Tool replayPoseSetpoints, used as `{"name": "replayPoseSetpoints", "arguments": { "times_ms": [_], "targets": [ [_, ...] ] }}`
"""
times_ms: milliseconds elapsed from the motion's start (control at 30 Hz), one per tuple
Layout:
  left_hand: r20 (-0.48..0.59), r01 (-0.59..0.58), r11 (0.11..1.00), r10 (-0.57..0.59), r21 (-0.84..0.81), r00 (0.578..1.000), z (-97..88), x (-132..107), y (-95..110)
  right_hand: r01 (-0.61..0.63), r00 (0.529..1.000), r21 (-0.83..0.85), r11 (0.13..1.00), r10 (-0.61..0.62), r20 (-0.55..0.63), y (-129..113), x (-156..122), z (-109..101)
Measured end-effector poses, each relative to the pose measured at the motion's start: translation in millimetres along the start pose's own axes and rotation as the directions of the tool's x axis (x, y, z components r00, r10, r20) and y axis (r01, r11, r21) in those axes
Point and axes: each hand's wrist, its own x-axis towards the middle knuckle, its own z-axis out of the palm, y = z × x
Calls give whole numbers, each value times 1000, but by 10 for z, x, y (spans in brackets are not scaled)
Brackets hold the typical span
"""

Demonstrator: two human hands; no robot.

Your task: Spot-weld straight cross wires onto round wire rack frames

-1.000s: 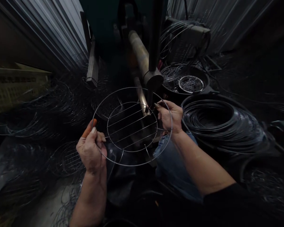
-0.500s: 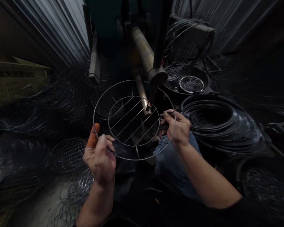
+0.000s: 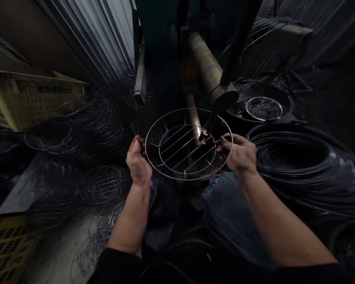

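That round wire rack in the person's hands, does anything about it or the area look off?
The wire rack looks sound, gripped at its rim by the left hand and right hand. The oddity is the floor: loose wire rings lie tangled in heaps at left.

Person wearing black sleeves pushed up past elbows, leaving forearms bare; blue denim trousers showing at knee; orange cot covering left hand fingertip.
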Motion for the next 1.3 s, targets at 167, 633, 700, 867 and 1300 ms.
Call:
{"name": "replayPoseSetpoints", "arguments": {
  "times_ms": [167,633,700,867,1300],
  "targets": [
    [253,203,977,-212,62,944,124,373,-10,29,999,-9,1000,-29,28,55,90,-76],
    [237,92,996,-92,11,967,2,-362,427,180,983,-105,978,-183,-24,-222,-10,222],
    [223,85,996,-87,15,971,-2,-418,469,179,983,-93,979,-183,-29,-198,-15,238],
    [180,23,996,-37,81,983,2,-514,515,223,973,-113,968,-228,-33,-154,-7,238],
    [106,-95,987,82,126,991,3,-462,530,390,921,-176,904,-384,67,-63,119,333]
  ]
}}
